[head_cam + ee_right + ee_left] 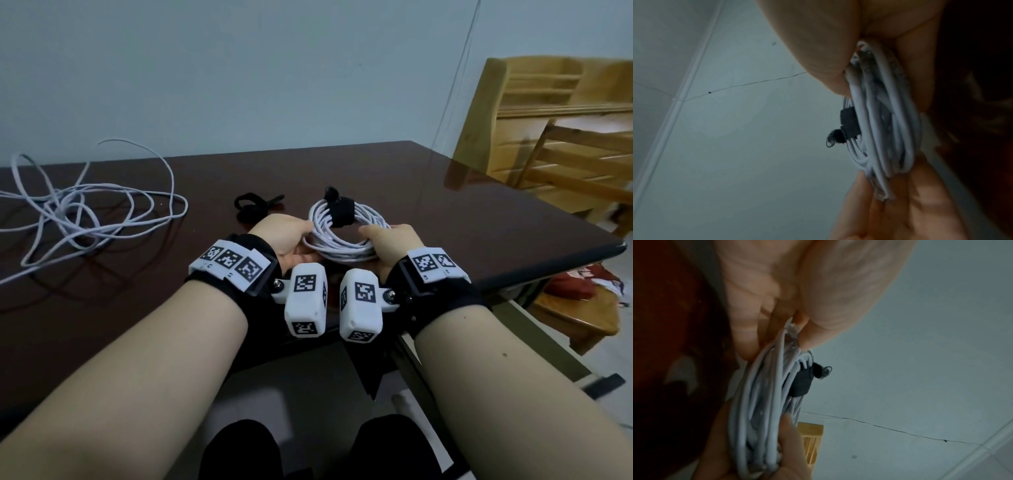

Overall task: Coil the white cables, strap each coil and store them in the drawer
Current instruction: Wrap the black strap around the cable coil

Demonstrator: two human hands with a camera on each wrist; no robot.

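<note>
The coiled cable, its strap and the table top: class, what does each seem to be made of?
Coiled cable: probably smooth matte plastic sheathing, white and flexible. Strap: black and fuzzy, likely hook-and-loop fabric. Table top: dark brown and glossy with reflections, perhaps lacquered wood or glass-covered; unclear which.

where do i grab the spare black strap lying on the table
Pinch the spare black strap at its straight tail, which points right, coming from above. The rest is a floppy loop lying flat on the table, so the tail probably gives fingers the cleanest hold.
</note>
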